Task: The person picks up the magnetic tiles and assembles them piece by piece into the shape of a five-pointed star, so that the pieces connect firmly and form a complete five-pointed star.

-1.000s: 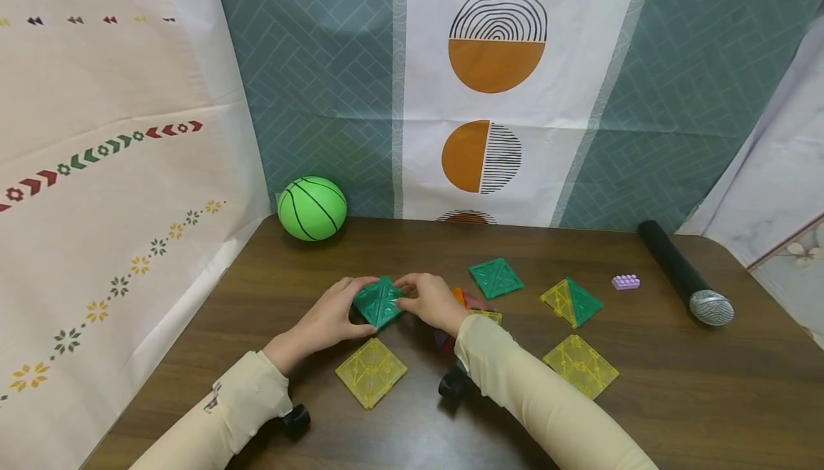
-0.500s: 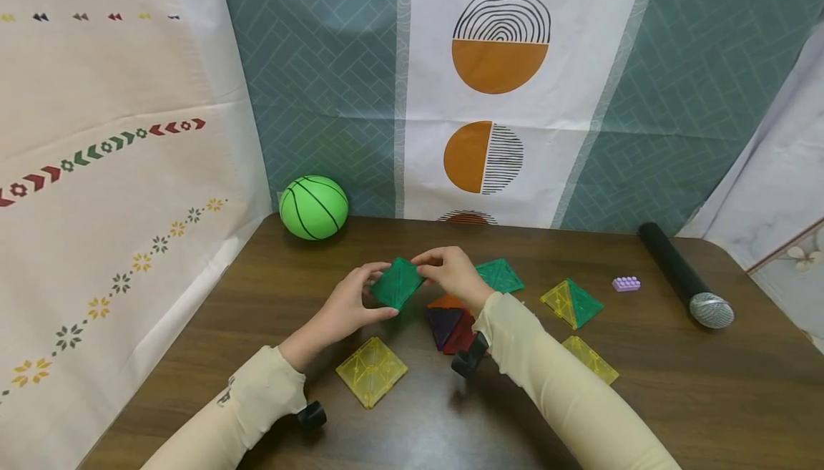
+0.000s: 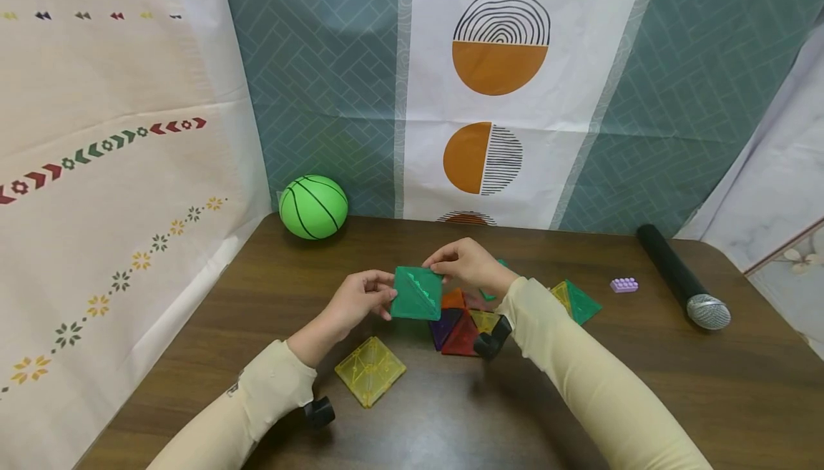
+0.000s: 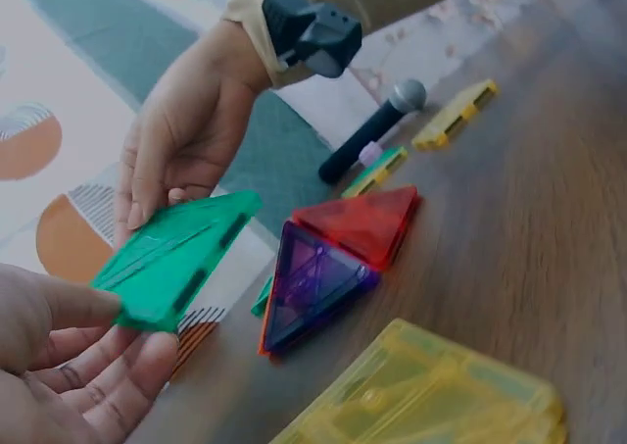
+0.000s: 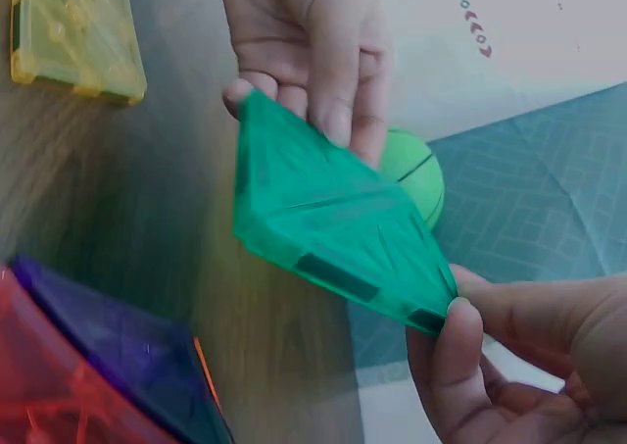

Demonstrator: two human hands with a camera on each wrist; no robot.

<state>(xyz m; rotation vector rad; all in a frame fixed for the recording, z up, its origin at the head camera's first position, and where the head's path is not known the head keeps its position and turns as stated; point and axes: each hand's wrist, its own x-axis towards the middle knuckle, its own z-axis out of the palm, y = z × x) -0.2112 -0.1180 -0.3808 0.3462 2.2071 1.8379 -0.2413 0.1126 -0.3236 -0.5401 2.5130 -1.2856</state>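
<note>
Yellow tile (image 3: 370,372) lies below the hands (image 3: 355,300) (image 3: 468,267), triangles (image 3: 460,334) near the right. Both pinch the green square (image 3: 412,302), turned since earlier.

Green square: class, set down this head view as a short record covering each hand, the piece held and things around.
Piece held: green square, raised above the table
Left hand: grips its left side
Right hand: pinches near its far right corner
Close by: yellow square, purple triangle, red triangle
Back left: green ball
Far right: microphone
</note>
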